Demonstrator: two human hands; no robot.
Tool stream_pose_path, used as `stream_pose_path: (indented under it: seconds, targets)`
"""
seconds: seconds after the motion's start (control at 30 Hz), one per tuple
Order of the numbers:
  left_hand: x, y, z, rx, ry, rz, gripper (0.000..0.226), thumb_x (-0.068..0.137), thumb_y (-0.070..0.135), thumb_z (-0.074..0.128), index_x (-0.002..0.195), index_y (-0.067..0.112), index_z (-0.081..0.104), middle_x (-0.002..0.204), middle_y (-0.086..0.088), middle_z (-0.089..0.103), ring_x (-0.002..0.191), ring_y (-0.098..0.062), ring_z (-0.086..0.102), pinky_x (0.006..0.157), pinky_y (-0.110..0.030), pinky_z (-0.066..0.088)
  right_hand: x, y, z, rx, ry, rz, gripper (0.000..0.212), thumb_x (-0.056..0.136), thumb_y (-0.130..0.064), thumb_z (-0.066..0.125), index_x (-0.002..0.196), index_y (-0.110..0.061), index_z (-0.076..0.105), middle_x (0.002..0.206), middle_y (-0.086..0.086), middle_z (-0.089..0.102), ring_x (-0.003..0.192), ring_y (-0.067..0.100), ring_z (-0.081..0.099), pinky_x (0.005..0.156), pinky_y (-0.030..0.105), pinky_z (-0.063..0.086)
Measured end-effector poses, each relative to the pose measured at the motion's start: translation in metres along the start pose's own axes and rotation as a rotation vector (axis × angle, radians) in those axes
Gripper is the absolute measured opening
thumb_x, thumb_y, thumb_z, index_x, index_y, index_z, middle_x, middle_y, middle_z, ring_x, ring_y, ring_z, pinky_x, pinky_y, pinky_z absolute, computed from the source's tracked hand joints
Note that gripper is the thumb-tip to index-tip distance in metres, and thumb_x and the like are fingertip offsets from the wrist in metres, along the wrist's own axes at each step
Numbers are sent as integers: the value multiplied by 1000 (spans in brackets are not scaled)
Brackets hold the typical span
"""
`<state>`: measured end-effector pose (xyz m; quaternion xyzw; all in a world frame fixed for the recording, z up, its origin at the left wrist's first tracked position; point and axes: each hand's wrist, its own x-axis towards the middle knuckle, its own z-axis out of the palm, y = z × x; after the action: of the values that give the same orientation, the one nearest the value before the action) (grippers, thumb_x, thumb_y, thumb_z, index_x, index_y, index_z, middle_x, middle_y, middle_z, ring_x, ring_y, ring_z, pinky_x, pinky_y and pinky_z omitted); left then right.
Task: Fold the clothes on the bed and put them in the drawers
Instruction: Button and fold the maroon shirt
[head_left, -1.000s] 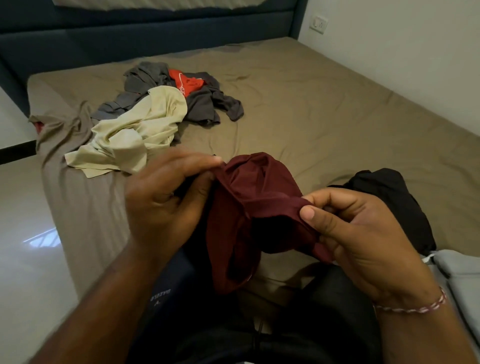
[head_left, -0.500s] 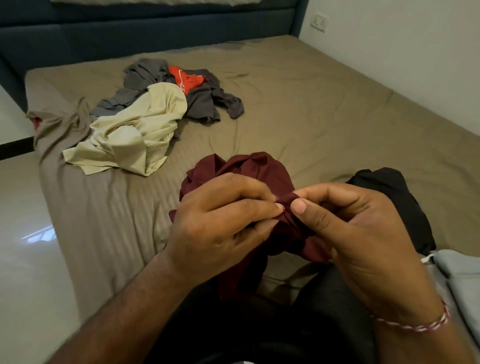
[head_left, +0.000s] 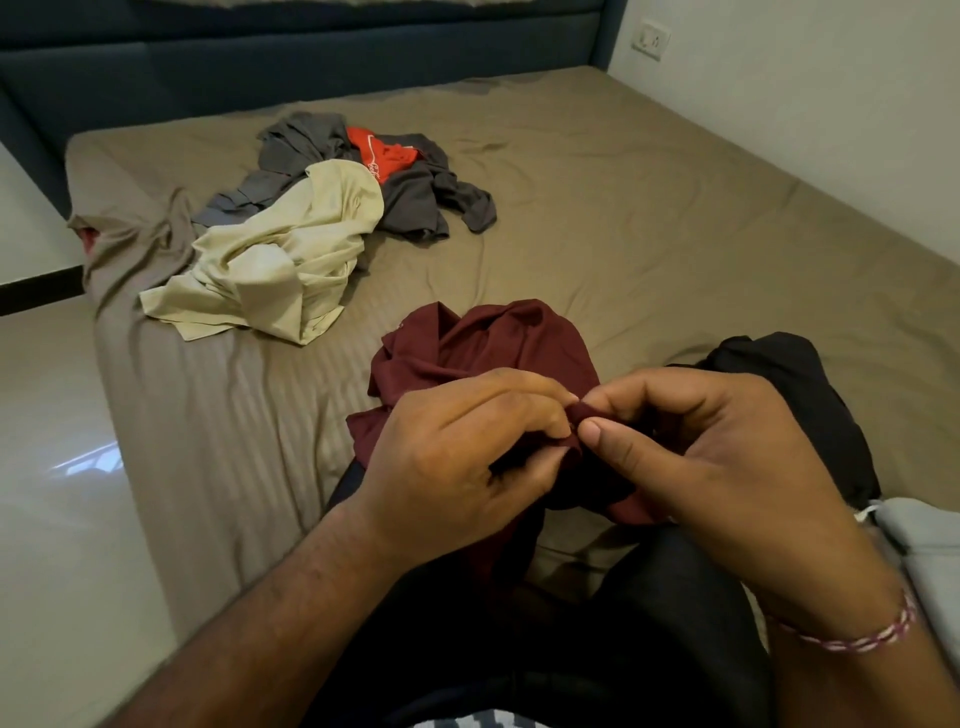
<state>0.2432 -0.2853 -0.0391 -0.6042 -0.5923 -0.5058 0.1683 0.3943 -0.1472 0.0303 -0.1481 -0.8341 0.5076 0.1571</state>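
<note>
A crumpled maroon garment (head_left: 493, 348) lies at the near edge of the bed (head_left: 649, 218), right in front of me. My left hand (head_left: 457, 457) and my right hand (head_left: 701, 447) meet over it, and both pinch the same bunched bit of maroon cloth between thumb and fingers. Further back on the left lies a cream garment (head_left: 280, 260). Behind it is a heap of grey clothes (head_left: 415, 192) with a red piece (head_left: 379, 153) on top. A black garment (head_left: 795, 395) sits just beyond my right hand.
A light grey item (head_left: 924, 551) lies at the right edge. The blue headboard (head_left: 311, 57) runs along the back, a white wall with a socket (head_left: 652, 39) stands to the right, and shiny floor (head_left: 47, 467) lies to the left.
My left hand moved right from the garment's left edge until it met my right hand. Both now pinch one bunched spot, and the garment has dropped lower onto the bed.
</note>
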Motion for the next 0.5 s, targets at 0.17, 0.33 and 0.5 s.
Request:
stream_pose_path:
  seconds: [0.17, 0.33, 0.5]
  targets:
    - [-2, -1, 0, 48, 164, 2, 7, 90, 0, 79, 93, -6, 77, 100, -13, 77, 95, -15, 75, 83, -25, 59, -2, 4, 9, 166, 87, 41, 13, 83, -30, 74, 92, -25, 81, 84, 6, 77, 79, 21, 75, 69, 28, 62]
    - [-4, -1, 0, 38, 161, -44, 8, 92, 3, 78, 94, -4, 79, 95, -10, 77, 90, -15, 74, 81, -27, 59, -1, 8, 13, 230, 142, 81, 21, 80, -33, 75, 96, -21, 82, 90, 8, 78, 90, 23, 76, 84, 31, 62]
    - [-7, 1, 1, 97, 175, 9, 8, 89, 4, 81, 93, -2, 80, 96, -11, 77, 86, -19, 74, 74, -33, 58, -2, 7, 18, 288, 163, 96, 24, 78, -33, 75, 96, -19, 82, 91, 8, 79, 90, 22, 76, 83, 28, 62]
